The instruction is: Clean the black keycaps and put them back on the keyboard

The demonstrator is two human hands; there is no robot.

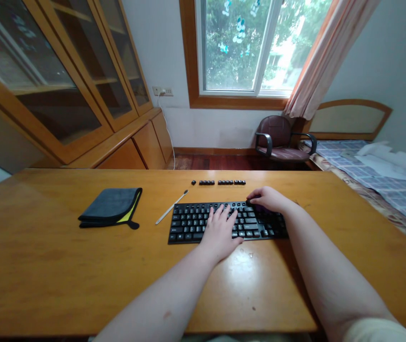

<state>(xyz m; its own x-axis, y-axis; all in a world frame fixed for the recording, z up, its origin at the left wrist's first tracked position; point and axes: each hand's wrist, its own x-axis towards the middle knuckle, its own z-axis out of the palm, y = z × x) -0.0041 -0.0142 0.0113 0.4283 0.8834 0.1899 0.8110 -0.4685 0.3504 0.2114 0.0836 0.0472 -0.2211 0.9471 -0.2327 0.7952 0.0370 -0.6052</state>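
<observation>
1. Nearest, the bare front of the wooden desk (63, 275) spreads out beneath two bare forearms.
2. The left hand (220, 232) lies palm down over the middle of the keyboard, fingers spread across the keys, thumb stretched out to the side near the front edge.
3. The black keyboard (188, 223) lies flat on the desk, its left end in plain sight and part of its right end hidden under the right hand and forearm.
4. The right hand (269, 198) curls over the keyboard's back edge, fingertips drawn together at something small and dark; I cannot tell whether it pinches that or only touches it.
5. Left of the keyboard lies a folded grey cloth (110, 204) with a yellow inner side and a black loop.
6. Between cloth and keyboard, a thin white brush (171, 207) lies slantwise, dark tip pointing away.
7. Behind the keyboard, loose black keys (225, 182) lie in a row, one apart at the left end.
8. Beyond the desk are a dark red chair (276, 135), a bed (395, 190) on the right, a glass-doored cabinet (149, 142) on the left, and a window (238, 57) with a pink curtain (334, 52).
</observation>
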